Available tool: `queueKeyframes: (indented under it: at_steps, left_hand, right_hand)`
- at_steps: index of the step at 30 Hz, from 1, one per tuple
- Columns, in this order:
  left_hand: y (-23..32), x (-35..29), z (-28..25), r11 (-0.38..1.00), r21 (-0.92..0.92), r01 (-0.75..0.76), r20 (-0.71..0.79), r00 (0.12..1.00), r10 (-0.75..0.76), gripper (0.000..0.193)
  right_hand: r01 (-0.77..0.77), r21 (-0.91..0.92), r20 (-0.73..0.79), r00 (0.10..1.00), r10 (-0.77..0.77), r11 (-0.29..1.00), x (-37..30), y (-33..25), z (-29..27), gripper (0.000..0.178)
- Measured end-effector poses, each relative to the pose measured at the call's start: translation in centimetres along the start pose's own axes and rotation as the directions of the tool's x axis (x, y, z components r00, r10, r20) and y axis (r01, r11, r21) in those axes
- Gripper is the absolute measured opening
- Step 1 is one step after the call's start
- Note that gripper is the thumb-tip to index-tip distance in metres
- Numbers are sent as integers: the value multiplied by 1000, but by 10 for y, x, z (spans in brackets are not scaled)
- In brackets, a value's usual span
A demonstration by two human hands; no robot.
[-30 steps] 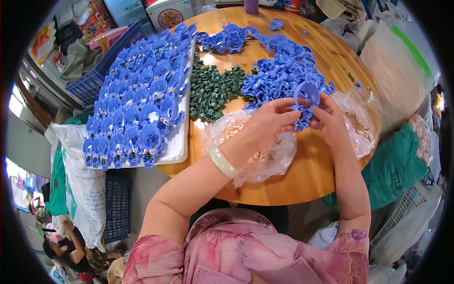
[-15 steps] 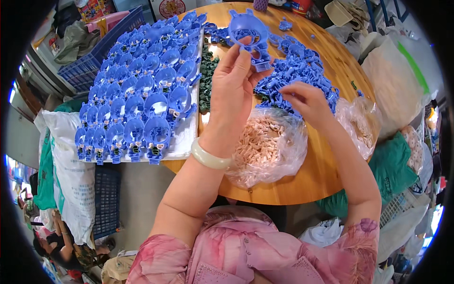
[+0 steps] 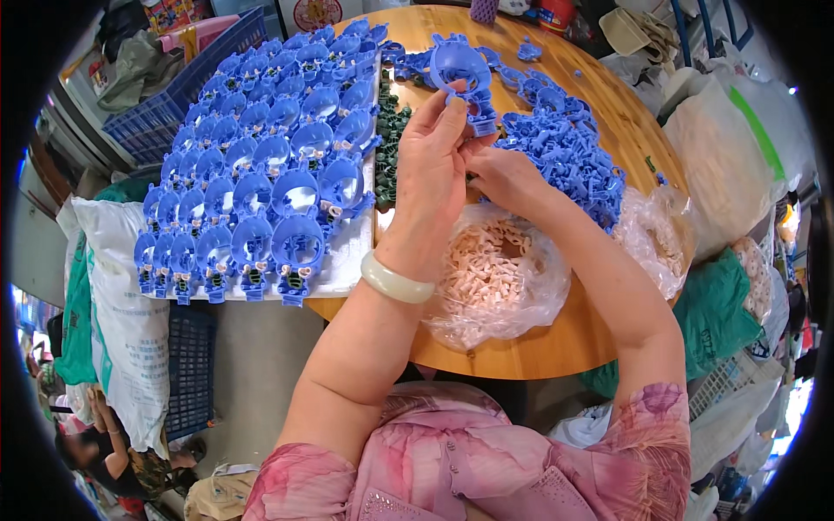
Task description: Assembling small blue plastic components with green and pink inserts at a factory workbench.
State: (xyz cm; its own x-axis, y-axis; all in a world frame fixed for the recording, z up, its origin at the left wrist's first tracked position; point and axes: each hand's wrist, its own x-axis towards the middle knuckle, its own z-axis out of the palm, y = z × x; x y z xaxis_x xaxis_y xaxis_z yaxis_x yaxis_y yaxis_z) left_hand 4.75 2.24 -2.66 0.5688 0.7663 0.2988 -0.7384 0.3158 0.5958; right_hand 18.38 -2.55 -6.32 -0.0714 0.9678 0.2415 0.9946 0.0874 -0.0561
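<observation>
My left hand [image 3: 432, 152], with a pale bangle at its wrist, pinches an upright blue plastic ring-shaped part [image 3: 460, 62] above the table. My right hand [image 3: 506, 176] is brought up against the left one, at the lower end of the blue part. Its fingertips are closed and partly hidden, so what they hold does not show. Beyond the hands lies a heap of small blue parts [image 3: 556, 143]. Below them sits a clear plastic bag of small beige pieces [image 3: 495, 282]. Dark green parts [image 3: 387, 156] lie left of my left wrist.
On the left, a white board [image 3: 352, 252] carries rows of similar blue parts with beige and dark pieces attached. A second bag of beige pieces [image 3: 656, 227] rests at the right edge of the round wooden table [image 3: 530, 356]. Blue crates [image 3: 191, 373] and sacks [image 3: 122, 304] stand around.
My right hand has moved left from the blue heap to the lower end of the held part. My left hand keeps its hold, now slightly lower and further right.
</observation>
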Motion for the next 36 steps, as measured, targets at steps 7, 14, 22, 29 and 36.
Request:
queueKeyframes:
  at_steps: [7, 14, 22, 29, 36]
  left_hand:
    - [-7, -5, 10, 984, -71, 162, 34, 987, -160, 25]
    - [-18, -18, 18, 949, -32, 312, 112, 945, -307, 27]
    - [-34, -22, 20, 939, 3, 343, 133, 931, -341, 28]
    - [-37, -24, 15, 944, 44, 327, 189, 925, -329, 29]
    - [-37, -26, 16, 945, 30, 325, 228, 919, -323, 31]
  right_hand:
    - [-50, 532, -350, 896, 274, 845, -54, 1, -63, 21]
    - [207, 201, -663, 748, -23, 957, -68, -18, -93, 23]
    - [203, 178, -686, 727, -26, 963, -76, -12, -77, 20]
    - [149, 143, -707, 707, -4, 978, -76, -14, -78, 17]
    - [159, 116, -684, 728, -38, 980, -79, -11, -81, 14]
